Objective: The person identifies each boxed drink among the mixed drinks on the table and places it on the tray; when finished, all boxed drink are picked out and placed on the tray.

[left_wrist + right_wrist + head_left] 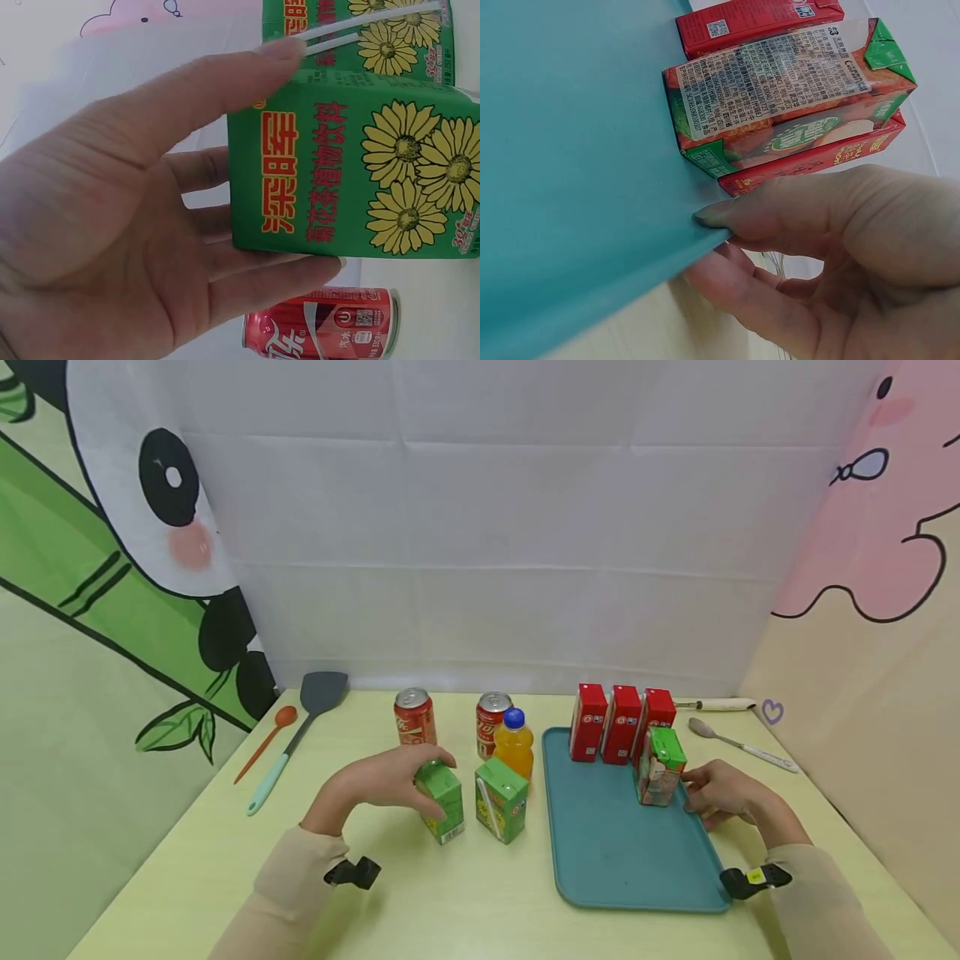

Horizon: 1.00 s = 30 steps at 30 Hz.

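Observation:
My left hand (384,779) grips a green drink carton (444,803) printed with yellow flowers (405,161), thumb on one side and fingers on the other. Just right of it stands a second green carton (501,802) with a white straw on its side. With thumb and fingers, my right hand (726,789) pinches the right rim of a teal tray (622,860). On the tray, close to that hand, a green-topped juice carton (780,90) stands in front of three red cartons (619,727) along the far end.
Behind the green cartons are two red soda cans (415,718) and an orange juice bottle (513,747) with a blue cap. An orange spoon (270,739) and a grey spatula (318,693) lie at left. A spoon (742,745) and a white-handled utensil (723,703) lie right.

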### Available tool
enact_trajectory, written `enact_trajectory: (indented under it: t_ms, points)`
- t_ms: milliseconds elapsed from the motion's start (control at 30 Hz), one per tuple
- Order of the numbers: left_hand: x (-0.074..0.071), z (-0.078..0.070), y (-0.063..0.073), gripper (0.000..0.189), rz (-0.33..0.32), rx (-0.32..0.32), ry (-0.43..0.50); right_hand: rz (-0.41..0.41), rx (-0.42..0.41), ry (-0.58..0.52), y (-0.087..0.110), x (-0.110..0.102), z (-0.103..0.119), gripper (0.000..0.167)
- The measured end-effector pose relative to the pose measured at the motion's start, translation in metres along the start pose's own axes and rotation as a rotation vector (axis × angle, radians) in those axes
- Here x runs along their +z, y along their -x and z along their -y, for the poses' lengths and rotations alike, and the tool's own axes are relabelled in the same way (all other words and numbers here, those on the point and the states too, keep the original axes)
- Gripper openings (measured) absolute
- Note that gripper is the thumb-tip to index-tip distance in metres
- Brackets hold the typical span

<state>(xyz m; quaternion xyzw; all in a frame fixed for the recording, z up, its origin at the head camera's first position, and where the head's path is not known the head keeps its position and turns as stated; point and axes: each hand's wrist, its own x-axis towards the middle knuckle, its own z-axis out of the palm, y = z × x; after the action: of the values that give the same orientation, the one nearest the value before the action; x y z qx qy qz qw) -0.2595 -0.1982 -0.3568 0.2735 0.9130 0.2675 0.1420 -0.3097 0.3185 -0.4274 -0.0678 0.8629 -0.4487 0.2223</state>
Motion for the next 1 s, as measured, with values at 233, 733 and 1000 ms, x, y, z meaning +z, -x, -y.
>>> enact_trajectory:
  t_ms: [233,733,1000]
  points:
    - [-0.002,0.003,0.000,0.056,0.009,0.041,-0.012,0.001,-0.002,-0.007,0.000,0.001,-0.002,0.067]
    - [-0.004,0.010,-0.001,0.056,-0.004,-0.006,0.024,0.010,-0.001,-0.003,-0.001,0.000,-0.003,0.067]
    - [0.003,-0.018,-0.001,0.076,-0.065,-0.211,-0.015,0.003,-0.005,-0.012,-0.001,-0.001,-0.003,0.068]
